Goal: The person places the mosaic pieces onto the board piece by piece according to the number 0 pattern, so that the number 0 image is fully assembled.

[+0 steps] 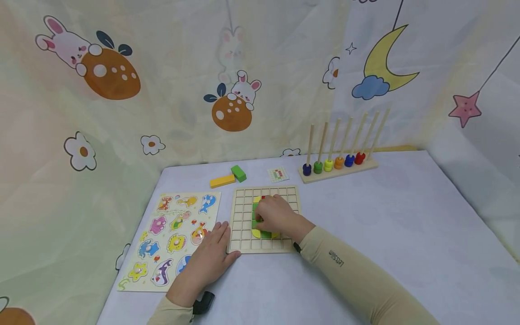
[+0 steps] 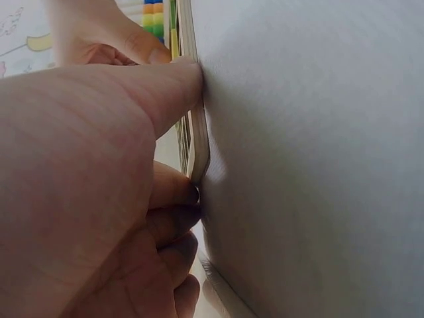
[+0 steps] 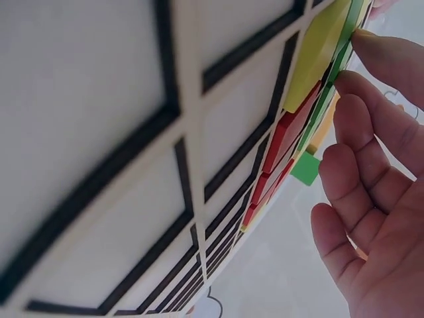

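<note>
A wooden grid board (image 1: 243,225) lies at the middle of the table. Yellow (image 3: 318,53), red (image 3: 291,132) and green blocks (image 3: 322,99) fill some of its squares. My right hand (image 1: 274,214) arches over them, and its fingertips (image 3: 351,86) touch the edge of a green block; its thumb is hidden. My left hand (image 1: 215,257) lies flat on the table at the board's near left corner. The left thumb (image 2: 179,86) presses against the board's edge (image 2: 199,142), and the other fingers (image 2: 175,189) butt against the corner.
An animal peg puzzle (image 1: 174,239) lies left of the board, partly under my left hand. Behind the board lie a yellow block (image 1: 222,181), a green block (image 1: 238,173) and a small pattern card (image 1: 278,174). A peg rack with coloured rings (image 1: 337,162) stands back right.
</note>
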The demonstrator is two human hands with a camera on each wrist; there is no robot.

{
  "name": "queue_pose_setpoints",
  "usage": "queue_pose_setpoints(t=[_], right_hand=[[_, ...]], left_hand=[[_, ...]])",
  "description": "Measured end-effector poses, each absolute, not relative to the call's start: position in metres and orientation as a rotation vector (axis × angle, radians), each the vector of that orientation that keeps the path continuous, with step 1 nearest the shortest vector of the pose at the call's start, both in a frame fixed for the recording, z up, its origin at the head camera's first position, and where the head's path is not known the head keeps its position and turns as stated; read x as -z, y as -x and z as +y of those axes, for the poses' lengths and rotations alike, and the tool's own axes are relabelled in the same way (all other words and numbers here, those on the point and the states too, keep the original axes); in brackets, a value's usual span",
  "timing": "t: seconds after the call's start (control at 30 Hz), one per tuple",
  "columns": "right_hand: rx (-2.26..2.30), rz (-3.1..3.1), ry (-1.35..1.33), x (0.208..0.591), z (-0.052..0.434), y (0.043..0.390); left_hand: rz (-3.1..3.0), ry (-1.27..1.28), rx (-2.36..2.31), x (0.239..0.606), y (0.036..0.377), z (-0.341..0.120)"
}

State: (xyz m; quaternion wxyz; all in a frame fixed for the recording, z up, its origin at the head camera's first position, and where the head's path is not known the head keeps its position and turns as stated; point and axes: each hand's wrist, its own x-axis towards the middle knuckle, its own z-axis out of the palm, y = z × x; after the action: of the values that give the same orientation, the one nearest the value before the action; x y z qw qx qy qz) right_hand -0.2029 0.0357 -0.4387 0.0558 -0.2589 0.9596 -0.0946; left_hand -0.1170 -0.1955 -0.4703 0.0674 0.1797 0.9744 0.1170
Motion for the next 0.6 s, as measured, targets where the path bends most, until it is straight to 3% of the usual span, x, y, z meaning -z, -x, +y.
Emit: queue_pose_setpoints(t=[0.6], right_hand=[[0.344,3.009,0.645,0.434,0.078,0.189]], left_hand=[[2.912,-0.522,-0.371,0.470,0.118,-0.199]])
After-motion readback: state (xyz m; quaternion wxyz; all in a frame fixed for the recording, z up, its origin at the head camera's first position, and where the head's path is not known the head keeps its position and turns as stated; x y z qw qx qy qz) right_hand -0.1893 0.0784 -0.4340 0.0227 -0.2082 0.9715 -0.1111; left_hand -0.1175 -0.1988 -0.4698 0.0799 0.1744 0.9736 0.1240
